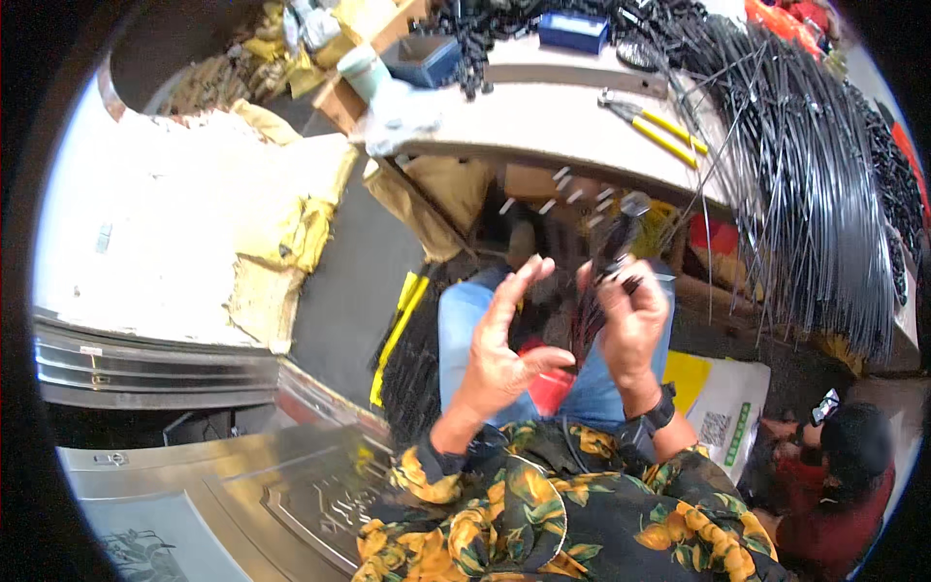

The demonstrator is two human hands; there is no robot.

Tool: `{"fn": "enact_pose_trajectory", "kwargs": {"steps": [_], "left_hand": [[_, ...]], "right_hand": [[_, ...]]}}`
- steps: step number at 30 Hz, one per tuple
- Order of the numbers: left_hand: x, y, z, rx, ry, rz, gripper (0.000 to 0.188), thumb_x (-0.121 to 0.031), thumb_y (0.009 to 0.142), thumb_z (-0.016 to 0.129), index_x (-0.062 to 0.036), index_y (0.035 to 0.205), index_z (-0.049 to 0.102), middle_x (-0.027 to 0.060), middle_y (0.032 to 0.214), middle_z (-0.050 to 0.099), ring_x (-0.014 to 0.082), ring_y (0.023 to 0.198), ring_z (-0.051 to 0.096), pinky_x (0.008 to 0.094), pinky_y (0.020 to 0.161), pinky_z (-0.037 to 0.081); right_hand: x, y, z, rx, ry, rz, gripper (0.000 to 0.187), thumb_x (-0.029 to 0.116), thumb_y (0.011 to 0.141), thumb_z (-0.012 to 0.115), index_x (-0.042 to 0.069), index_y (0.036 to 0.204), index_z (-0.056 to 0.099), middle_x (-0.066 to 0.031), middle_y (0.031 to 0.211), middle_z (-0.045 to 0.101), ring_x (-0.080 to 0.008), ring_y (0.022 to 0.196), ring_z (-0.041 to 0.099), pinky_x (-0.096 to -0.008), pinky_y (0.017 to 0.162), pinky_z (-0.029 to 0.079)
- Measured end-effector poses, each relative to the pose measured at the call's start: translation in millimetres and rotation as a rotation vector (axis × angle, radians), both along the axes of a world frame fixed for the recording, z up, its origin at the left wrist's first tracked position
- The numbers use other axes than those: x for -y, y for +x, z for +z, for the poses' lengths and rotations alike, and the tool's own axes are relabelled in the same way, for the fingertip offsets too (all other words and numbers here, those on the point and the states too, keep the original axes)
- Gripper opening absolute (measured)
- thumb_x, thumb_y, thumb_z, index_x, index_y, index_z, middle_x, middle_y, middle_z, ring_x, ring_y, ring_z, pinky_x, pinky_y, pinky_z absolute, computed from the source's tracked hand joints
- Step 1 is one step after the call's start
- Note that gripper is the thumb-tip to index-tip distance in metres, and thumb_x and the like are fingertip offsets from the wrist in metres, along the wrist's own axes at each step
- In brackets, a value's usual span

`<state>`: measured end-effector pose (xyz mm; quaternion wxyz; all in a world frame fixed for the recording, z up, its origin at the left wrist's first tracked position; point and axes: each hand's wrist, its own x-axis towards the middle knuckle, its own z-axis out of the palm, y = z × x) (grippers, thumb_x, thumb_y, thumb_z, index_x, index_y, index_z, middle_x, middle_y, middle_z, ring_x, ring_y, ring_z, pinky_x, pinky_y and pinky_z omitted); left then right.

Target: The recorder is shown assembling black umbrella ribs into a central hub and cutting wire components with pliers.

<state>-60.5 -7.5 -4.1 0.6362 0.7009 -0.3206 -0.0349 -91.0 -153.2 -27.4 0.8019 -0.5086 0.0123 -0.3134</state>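
My left hand [499, 354] is held over my lap with its fingers and thumb apart, and nothing shows between them. Beside it, my right hand [632, 325] is closed around a bundle of thin black strands [589, 315], smeared by motion. A dark piece with a clear round end [635, 204] rises above the right hand; whether it belongs to the bundle I cannot tell. Several small white tips [574, 195] show beyond the hands, near the table's edge. Between my legs there is a red object [551, 390], partly hidden by the left hand.
Across the front stands a table [543, 121] with yellow-handled pliers [664, 136], a blue box [574, 32] and a grey bin [424, 60]. Long black strands [824, 194] hang off its right side. A person in red [839, 495] sits at lower right. Metal panels [223, 485] lie at lower left.
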Motion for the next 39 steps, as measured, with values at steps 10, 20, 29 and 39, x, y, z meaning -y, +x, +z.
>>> {"fn": "enact_pose_trajectory", "kwargs": {"steps": [10,20,29,39], "left_hand": [[37.7,-10.0,30.4,-0.3,-0.409,0.287,0.036,-0.002,0.082,0.062,0.0027,0.114,0.048,0.0118,0.108,0.058,0.0144,0.097,0.055,0.0276,0.087,0.042],[23.7,26.1,33.5,-0.274,-0.419,0.423,0.024,-0.005,0.082,0.062,0.0023,0.104,0.055,0.0108,0.095,0.062,0.0193,0.085,0.061,0.0312,0.081,0.048],[-23.7,32.1,14.1,-0.357,-0.578,0.505,0.021,-0.003,0.082,0.061,0.0011,0.102,0.056,0.0073,0.095,0.061,0.0176,0.085,0.06,0.0309,0.081,0.048],[-70.4,38.3,8.5,-0.387,-0.605,0.579,0.02,-0.012,0.087,0.057,-0.0016,0.104,0.055,0.0095,0.094,0.061,0.0158,0.085,0.058,0.029,0.078,0.046]], "right_hand": [[-18.7,10.2,9.5,0.046,0.051,0.243,0.008,-0.004,0.078,0.062,-0.003,0.082,0.055,-0.0087,0.092,0.056,-0.0126,0.084,0.054,-0.0249,0.074,0.044],[-29.0,42.1,19.2,-0.08,0.151,0.408,0.016,-0.001,0.076,0.065,-0.003,0.086,0.052,-0.0061,0.088,0.058,-0.0106,0.089,0.055,-0.0275,0.075,0.045],[-63.6,57.5,13.6,0.003,-0.377,0.149,0.019,0.005,0.068,0.072,-0.001,0.078,0.057,-0.0091,0.075,0.056,-0.0171,0.065,0.054,-0.0268,0.057,0.042],[-112.3,73.3,20.2,0.066,-0.607,0.115,0.016,0.005,0.068,0.07,-0.001,0.078,0.059,-0.0126,0.069,0.056,-0.0285,0.059,0.056,-0.033,0.051,0.043]]}}
